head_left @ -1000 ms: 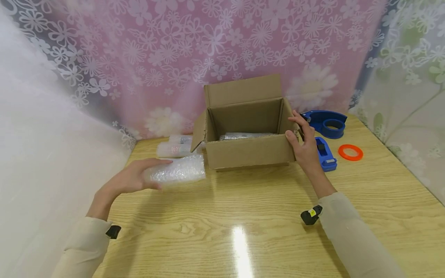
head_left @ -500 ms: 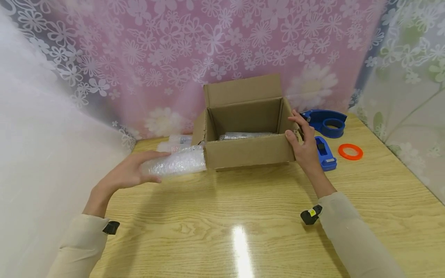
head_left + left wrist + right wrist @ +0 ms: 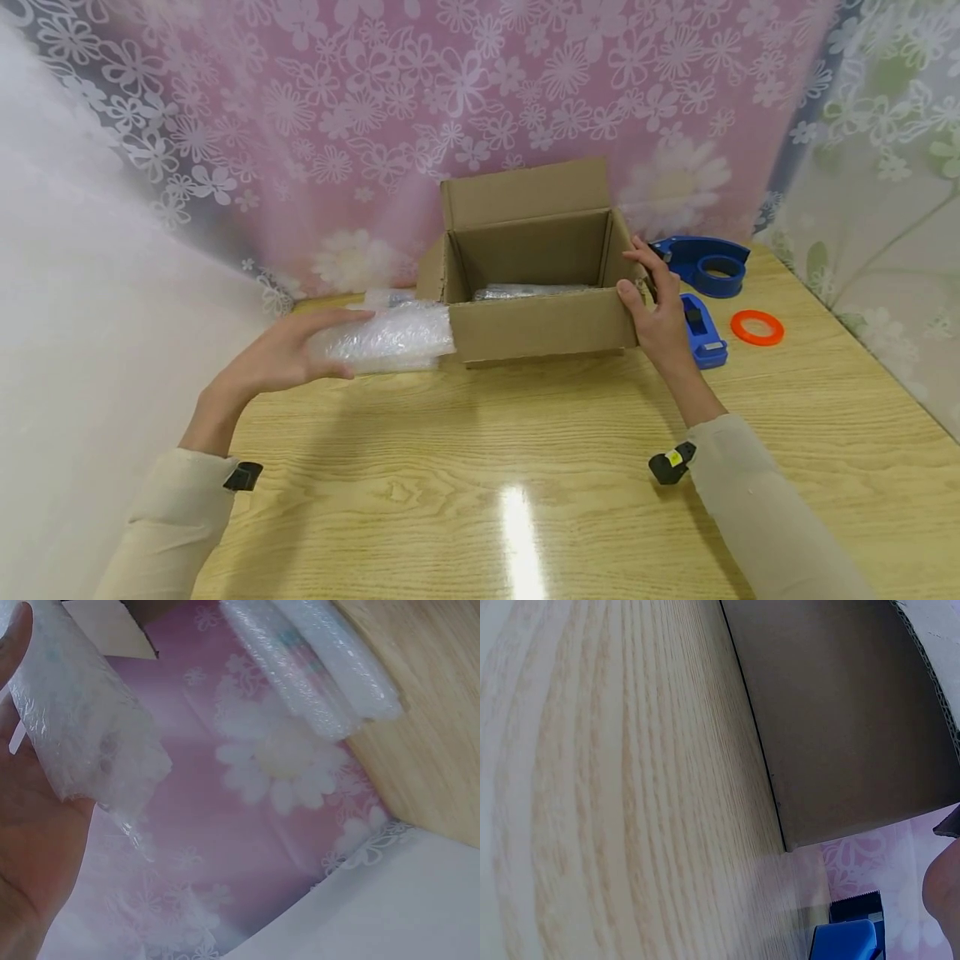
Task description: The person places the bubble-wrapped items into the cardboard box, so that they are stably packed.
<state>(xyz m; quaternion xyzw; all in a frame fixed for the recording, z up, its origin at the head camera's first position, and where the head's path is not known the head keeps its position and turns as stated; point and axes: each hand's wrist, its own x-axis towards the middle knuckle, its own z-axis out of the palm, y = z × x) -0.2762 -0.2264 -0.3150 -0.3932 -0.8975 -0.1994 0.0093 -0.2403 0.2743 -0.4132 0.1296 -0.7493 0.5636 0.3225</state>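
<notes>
My left hand [image 3: 270, 354] grips one end of a clear bubble-wrapped bundle [image 3: 393, 331], held up at the left side of an open cardboard box [image 3: 543, 327]. In the left wrist view this bundle [image 3: 90, 720] shows crinkled wrap with a loose edge; what is inside is blurred. My right hand [image 3: 660, 317] holds the box's right front corner, thumb on the front wall and fingers over the side. Inside the box lies another wrapped bundle [image 3: 525, 292], partly hidden by the front wall. The right wrist view shows the box wall [image 3: 855, 712] and a bit of thumb [image 3: 945, 889].
Two more wrapped bundles [image 3: 292, 667] lie on the table [image 3: 420, 500] left of the box, mostly covered by my held bundle in the head view. To the right are a blue tape dispenser [image 3: 718, 277], a smaller blue tool [image 3: 703, 333] and an orange ring [image 3: 756, 327].
My left hand has raised the wrapped bundle and brought it slightly right, against or near the box's left front corner. The right hand has stayed on the box.
</notes>
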